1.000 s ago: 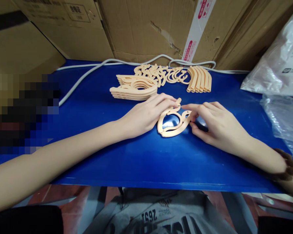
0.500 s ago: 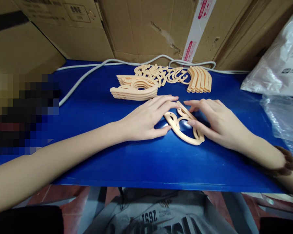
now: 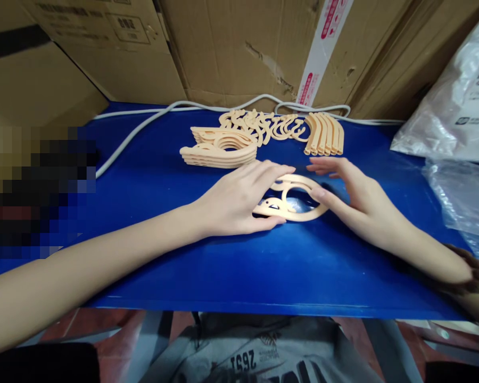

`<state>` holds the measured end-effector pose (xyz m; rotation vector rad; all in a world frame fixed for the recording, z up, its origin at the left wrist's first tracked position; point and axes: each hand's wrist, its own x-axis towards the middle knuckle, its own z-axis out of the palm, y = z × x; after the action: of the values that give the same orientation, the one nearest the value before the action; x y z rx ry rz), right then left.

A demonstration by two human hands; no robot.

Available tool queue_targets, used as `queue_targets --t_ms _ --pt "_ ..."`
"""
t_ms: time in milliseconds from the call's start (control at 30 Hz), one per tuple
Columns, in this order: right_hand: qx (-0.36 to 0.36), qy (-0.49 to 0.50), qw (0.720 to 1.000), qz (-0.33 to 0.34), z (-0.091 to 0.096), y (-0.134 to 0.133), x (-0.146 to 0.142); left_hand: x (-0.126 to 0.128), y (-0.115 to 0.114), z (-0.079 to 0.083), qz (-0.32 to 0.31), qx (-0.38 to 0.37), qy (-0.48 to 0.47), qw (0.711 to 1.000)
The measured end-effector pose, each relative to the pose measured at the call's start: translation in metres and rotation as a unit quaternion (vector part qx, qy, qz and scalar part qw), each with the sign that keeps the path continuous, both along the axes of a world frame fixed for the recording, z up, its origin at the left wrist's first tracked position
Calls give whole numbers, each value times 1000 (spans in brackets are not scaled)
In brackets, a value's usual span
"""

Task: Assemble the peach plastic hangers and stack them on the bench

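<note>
A cream plastic folding-hanger body (image 3: 309, 214), curved and with cut-out openings, lies on the blue table in front of me. My left hand (image 3: 239, 199) spans its left end, with the thumb at the near edge and the fingers at the far edge. At its right end, the thumb of my right hand (image 3: 353, 199) touches the rim while the other fingers stretch out above the table, apart from the thumb. Behind my left hand stands a stack of matching hanger bodies (image 3: 219, 158). Part of the held piece is hidden under my left hand.
Loose cream hooks (image 3: 259, 125) lie in a heap at the back, beside a row of curved hanger arms (image 3: 324, 134). A white cable (image 3: 133, 133) runs along the cardboard boxes (image 3: 239, 53). Clear plastic bags (image 3: 443, 122) rest at right.
The hanger body has turned from a slant to lying nearly sideways, its rounded end now toward my right hand. My right fingers have lifted off its far side.
</note>
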<state>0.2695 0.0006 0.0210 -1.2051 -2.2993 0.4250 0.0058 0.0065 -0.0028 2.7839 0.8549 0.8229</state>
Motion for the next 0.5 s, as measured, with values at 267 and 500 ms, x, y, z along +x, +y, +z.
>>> queue_targets --t_ms 267,500 --pt "-117 72 988 -67 22 1 1 -4 0 5 38 114 -58 991" --pt "-272 204 940 -39 21 -1 -1 -7 5 5 20 116 -22 993"
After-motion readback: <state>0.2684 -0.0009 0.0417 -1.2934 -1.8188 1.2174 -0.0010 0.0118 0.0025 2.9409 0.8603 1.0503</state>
